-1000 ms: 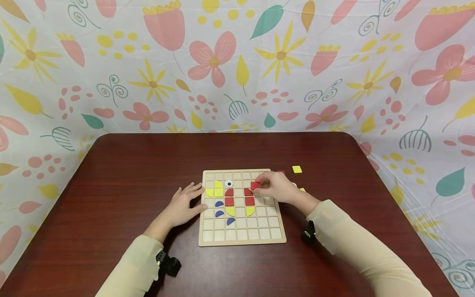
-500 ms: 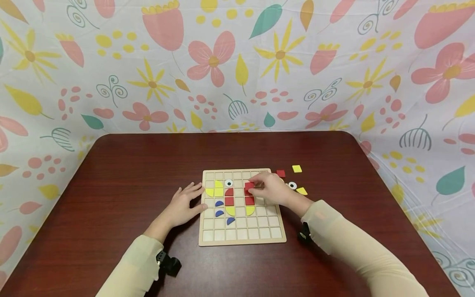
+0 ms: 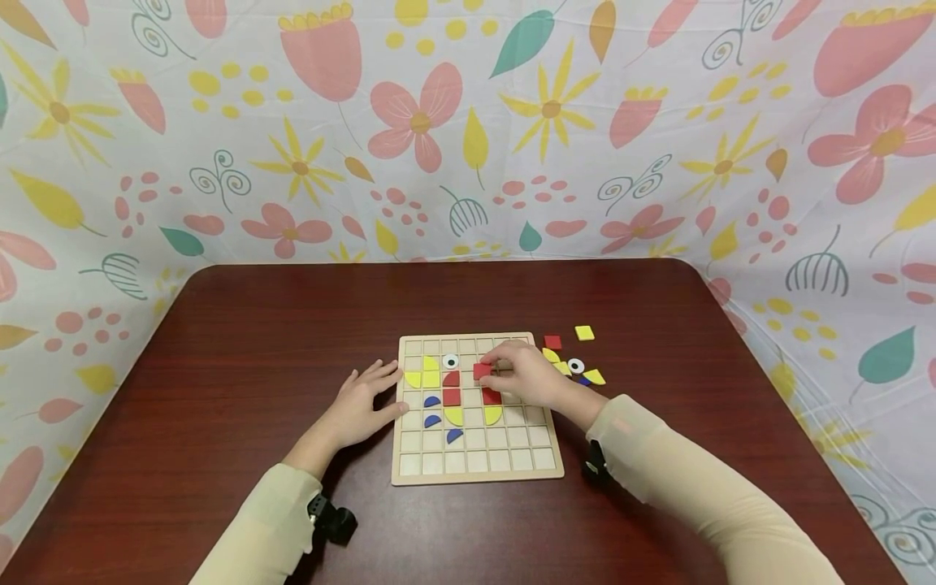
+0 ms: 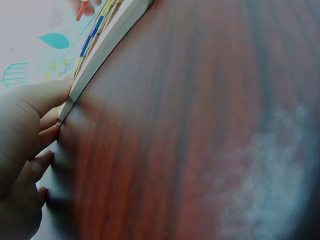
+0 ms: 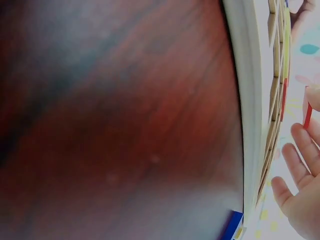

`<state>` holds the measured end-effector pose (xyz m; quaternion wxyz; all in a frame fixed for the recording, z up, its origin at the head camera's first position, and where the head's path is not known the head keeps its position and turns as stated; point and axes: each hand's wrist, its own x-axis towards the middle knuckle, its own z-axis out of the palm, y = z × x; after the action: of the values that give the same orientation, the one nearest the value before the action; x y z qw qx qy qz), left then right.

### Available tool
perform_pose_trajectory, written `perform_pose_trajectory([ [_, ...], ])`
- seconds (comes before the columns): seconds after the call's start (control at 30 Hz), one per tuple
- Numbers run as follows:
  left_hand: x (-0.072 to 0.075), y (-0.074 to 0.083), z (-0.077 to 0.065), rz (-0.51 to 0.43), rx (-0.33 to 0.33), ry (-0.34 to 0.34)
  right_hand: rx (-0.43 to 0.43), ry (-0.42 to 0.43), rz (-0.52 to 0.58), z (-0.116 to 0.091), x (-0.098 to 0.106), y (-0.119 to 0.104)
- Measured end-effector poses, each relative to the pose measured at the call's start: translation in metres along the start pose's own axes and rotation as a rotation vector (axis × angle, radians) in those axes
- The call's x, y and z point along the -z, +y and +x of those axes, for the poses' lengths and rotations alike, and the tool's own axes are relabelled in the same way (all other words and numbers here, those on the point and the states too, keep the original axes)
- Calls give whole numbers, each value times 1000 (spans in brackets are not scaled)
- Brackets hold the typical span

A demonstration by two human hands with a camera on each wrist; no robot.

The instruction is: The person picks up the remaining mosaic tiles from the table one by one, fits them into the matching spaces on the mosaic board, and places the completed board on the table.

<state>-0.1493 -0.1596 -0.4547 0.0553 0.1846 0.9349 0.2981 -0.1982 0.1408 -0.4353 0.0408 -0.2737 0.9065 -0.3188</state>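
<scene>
One red tile (image 3: 482, 371), pinched by right hand (image 3: 528, 377) above grid board (image 3: 478, 478); left hand (image 3: 363, 408), fingers spread, touching board's left edge. Lowered skewed, tile could bump the red square (image 3: 492, 396) on board.

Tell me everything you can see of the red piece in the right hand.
The red piece is a thin, flat tile with straight visible edges; its material is unclear. The right hand pinches it, hiding part of its outline. It is held above the grid board, apart from it, toward the far side. Nothing else visibly touches it.
</scene>
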Motion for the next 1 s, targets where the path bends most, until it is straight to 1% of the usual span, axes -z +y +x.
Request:
perform_pose_trajectory([
  [0.17,-1,-1,0,0,2,-1,62,11,-83,3,-4,2],
  [0.3,-1,-1,0,-4,4,-3,79,20,-99,3,-7,2],
  [0.43,-1,0,0,-14,8,-6,60,12,-107,4,-8,1],
  [0.67,0,0,0,-14,10,-8,1,-30,-145,6,-11,-3],
  [1.0,0,-1,0,-21,13,-5,-32,-55,-155,9,-11,-8],
])
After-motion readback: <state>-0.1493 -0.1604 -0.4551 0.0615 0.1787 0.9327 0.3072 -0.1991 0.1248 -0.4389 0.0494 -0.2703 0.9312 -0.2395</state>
